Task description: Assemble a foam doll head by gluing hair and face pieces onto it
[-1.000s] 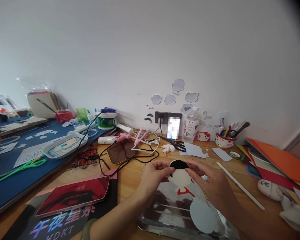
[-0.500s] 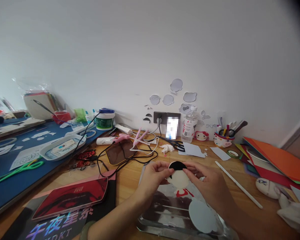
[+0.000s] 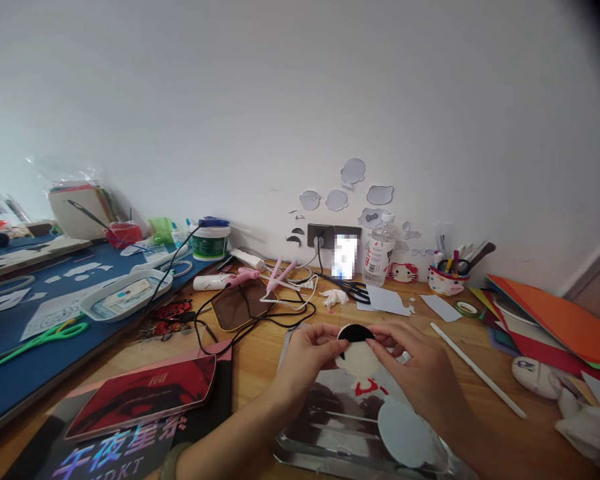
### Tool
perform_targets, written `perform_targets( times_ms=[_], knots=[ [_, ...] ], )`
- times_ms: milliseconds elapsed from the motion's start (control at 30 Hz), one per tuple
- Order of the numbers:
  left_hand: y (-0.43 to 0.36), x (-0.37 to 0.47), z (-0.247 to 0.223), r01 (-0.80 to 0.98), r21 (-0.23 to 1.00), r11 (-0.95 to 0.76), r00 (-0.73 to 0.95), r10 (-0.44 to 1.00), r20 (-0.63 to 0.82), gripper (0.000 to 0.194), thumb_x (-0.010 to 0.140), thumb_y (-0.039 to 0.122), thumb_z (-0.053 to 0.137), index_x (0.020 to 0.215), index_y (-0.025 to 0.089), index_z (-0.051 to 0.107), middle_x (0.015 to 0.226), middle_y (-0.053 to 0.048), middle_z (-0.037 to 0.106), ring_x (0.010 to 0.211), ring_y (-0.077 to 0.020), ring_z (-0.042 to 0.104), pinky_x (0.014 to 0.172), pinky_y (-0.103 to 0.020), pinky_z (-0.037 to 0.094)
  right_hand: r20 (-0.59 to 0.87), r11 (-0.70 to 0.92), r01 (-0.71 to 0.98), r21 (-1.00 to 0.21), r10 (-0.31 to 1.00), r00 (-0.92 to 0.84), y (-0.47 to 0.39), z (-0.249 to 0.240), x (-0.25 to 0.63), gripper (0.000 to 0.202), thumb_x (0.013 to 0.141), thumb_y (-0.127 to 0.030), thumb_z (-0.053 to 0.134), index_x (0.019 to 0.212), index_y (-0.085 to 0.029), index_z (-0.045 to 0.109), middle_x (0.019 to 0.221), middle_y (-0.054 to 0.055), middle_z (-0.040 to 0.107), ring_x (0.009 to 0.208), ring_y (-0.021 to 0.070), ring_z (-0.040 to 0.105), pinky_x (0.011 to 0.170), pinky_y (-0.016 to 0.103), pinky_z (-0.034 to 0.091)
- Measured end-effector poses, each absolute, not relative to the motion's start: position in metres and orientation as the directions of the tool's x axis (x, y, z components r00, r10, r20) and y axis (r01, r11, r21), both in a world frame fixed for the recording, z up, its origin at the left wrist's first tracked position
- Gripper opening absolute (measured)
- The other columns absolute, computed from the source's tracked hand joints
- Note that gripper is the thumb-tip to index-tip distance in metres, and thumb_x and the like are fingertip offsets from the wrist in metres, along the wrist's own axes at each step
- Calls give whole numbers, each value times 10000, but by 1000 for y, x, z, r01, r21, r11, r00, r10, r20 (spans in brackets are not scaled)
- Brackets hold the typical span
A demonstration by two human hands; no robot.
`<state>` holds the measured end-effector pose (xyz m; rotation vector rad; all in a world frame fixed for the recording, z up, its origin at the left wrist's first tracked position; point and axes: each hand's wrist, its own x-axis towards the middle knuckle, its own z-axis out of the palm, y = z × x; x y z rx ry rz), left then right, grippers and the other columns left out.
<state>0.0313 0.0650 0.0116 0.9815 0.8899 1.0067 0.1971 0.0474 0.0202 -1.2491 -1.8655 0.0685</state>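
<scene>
Hardly anything has moved over the last second: your view has turned slightly, and your hands keep the same pinch. Between them is a round cream cutout (image 3: 359, 360) with a black patch (image 3: 357, 333) across its top. Your left hand (image 3: 306, 350) grips its left edge and your right hand (image 3: 420, 357) its right, fingers and thumbs closed together near the black patch. It sits above a clear, shiny tray (image 3: 300, 456); a red piece (image 3: 367, 387) shows just below it, and you cannot tell whether they are joined. Near the tray's right edge lies a pale disc (image 3: 407, 432).

Along the right side of the wooden surface (image 3: 250, 373) you have a white stick (image 3: 477, 370) and fanned coloured sheets (image 3: 545, 320). At its far edge stand a clear bottle (image 3: 379, 257) and a pen cup (image 3: 446, 281); towards its near left corner lies a red case (image 3: 145, 395). To your left, a blue surface (image 3: 10, 393) carries a white dish (image 3: 87, 305) and green scissors (image 3: 75, 329). Beyond, grey cutouts (image 3: 337, 200) are on the plain wall (image 3: 230, 100).
</scene>
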Motion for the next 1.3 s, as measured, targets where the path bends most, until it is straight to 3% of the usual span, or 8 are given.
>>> perform_targets(
  times_ms=[333, 567, 733, 1067, 1167, 1300],
  knots=[
    [66, 30, 10, -278, 935, 219, 272, 952, -142, 329, 565, 261, 702, 845, 125, 592, 635, -11, 607, 527, -81, 522, 517, -197, 390, 531, 420, 699, -579, 845, -67, 46, 25, 196, 123, 734, -243, 550, 828, -209, 623, 731, 18, 639, 634, 148, 581, 499, 254, 474],
    [66, 29, 10, -275, 936, 219, 297, 945, -134, 385, 559, 280, 706, 909, 144, 618, 676, -27, 631, 564, -98, 548, 545, -209, 407, 414, 426, 466, -776, 900, -135, 50, 31, 201, 190, 792, -284, 461, 836, -217, 634, 908, 44, 617, 833, 172, 576, 594, 255, 488],
    [66, 30, 11, -265, 941, 209, 295, 947, -127, 352, 567, 276, 699, 891, 148, 643, 651, -23, 632, 528, -80, 527, 509, -185, 389, 330, 370, 382, -847, 929, -166, 54, 27, 203, 175, 783, -274, 475, 837, -214, 630, 888, 36, 619, 771, 157, 584, 600, 259, 490],
    [64, 31, 11, -262, 949, 178, 294, 951, -97, 347, 570, 254, 699, 895, 143, 651, 656, -30, 645, 531, -87, 526, 520, -199, 382, 333, 325, 568, -756, 938, -93, 49, 31, 197, 108, 711, -274, 578, 793, -223, 628, 795, 13, 617, 683, 152, 556, 549, 266, 460],
    [64, 32, 11, -242, 961, 136, 302, 951, -59, 337, 578, 255, 692, 893, 139, 656, 664, -39, 649, 537, -91, 519, 519, -203, 370, 341, 317, 531, -786, 938, -54, 52, 28, 199, 102, 708, -302, 581, 739, -214, 625, 764, 10, 603, 651, 143, 534, 531, 253, 442],
    [64, 33, 10, -242, 967, 74, 279, 960, -3, 307, 588, 225, 684, 885, 152, 661, 622, -10, 628, 516, -71, 483, 504, -188, 344, 217, 204, 374, -905, 976, -7, 54, 26, 203, 148, 716, -335, 571, 719, -194, 615, 665, -2, 596, 566, 117, 506, 485, 225, 413]
  ],
)
